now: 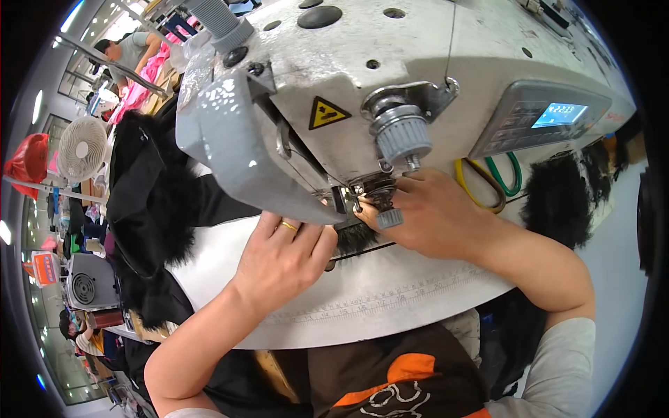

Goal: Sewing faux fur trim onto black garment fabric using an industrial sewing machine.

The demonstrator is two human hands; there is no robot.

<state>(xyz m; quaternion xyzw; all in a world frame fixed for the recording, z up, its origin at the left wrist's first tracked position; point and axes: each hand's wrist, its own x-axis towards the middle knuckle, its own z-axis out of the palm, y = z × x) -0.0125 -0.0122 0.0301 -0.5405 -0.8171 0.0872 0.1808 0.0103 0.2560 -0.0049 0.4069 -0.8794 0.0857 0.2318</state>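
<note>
A white industrial sewing machine (418, 42) has a grey guard (223, 139) over its needle area (348, 198). Black fabric (230, 207) and dark fur (355, 237) run under the presser foot. My left hand (286, 258) is left of the foot, fingers bent and close together, their tips partly hidden beneath the guard. My right hand (425, 216) is curled just right of the needle, thumb or index at the foot, partly behind a tension knob (390, 217). What either hand holds is hidden.
Black fur-trimmed garments (150, 209) are piled left. Scissors (474, 188), black fur (557, 198) and a control panel (540, 115) are right. A white fan (82, 148), red bag (28, 167) and two other people (129, 52) are at far left. The worktop edge (390, 333) curves in front.
</note>
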